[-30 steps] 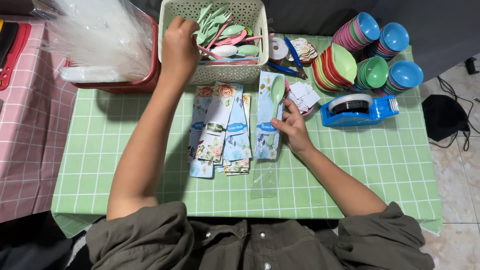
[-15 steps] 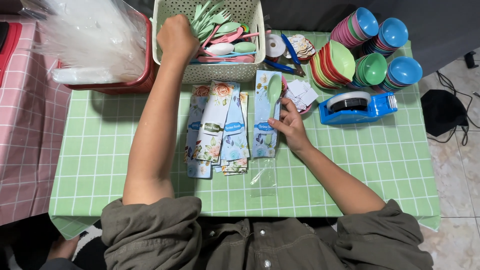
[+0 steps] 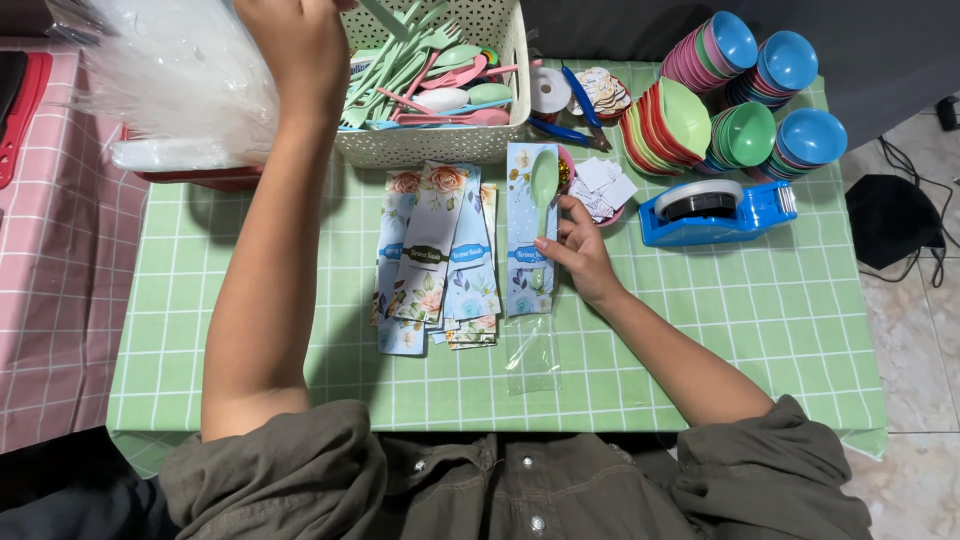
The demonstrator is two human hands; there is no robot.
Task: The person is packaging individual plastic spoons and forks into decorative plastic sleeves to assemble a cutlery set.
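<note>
Since the earlier frame, the left hand (image 3: 300, 40) had lifted out of the white basket (image 3: 440, 140) and stood higher, near the top edge of the view. Its grip seemed closed on a pale green fork (image 3: 385, 20), but the fingers were cut off by the frame, so I cannot tell for sure. The right hand (image 3: 580, 250) stayed on the counter (image 3: 700, 330), its fingers loosely bent and touching the edge of a blue floral card (image 3: 528, 235) with a green spoon (image 3: 543, 185) lying on it. A clear sleeve (image 3: 533, 355) lay just below the card. More floral cards (image 3: 435, 260) lay beside it on the left.
</note>
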